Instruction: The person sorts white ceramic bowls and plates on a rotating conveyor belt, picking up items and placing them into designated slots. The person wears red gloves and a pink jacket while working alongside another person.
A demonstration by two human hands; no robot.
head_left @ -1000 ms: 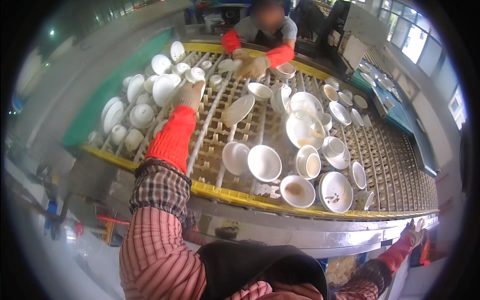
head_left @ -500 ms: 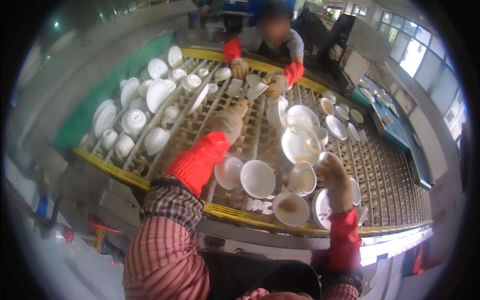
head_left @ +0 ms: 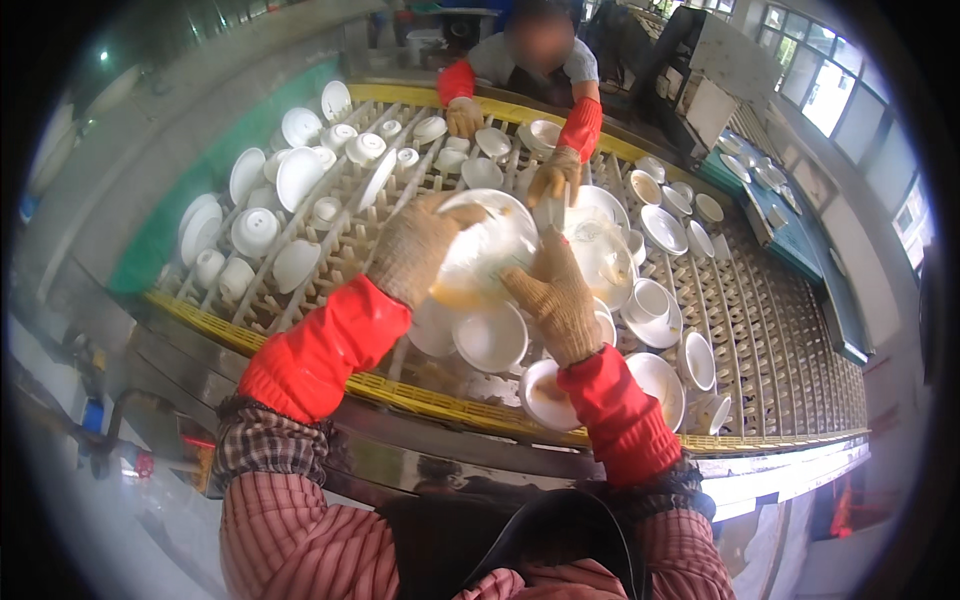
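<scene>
A round white plate [head_left: 490,235], wet and stained with orange-brown residue, is held tilted above the conveyor. My gloved left hand [head_left: 410,250] grips its left side, the thumb over the inner face. At the plate's right edge is my gloved right hand [head_left: 555,300], fingers stretched out and thumb apart, overlapping the rim. White bowls, one of them a deep bowl [head_left: 490,338], lie just below the plate. To the right of it rests another soiled plate [head_left: 598,262]. A stained bowl [head_left: 548,395] sits by the near edge, partly behind my right forearm.
A pegged conveyor [head_left: 790,365] with yellow edging [head_left: 225,335] carries many white dishes. Opposite, a co-worker's gloved hand [head_left: 555,175] reaches over the dishes near my right hand; the other hand [head_left: 465,118] is at the far edge. A blue-green shelf [head_left: 800,265] with dishes stands at right.
My left hand has taken hold of a plate and lifted it. My right hand has moved left from the dishes at right to the plate. A cup now rests on a plate at right.
</scene>
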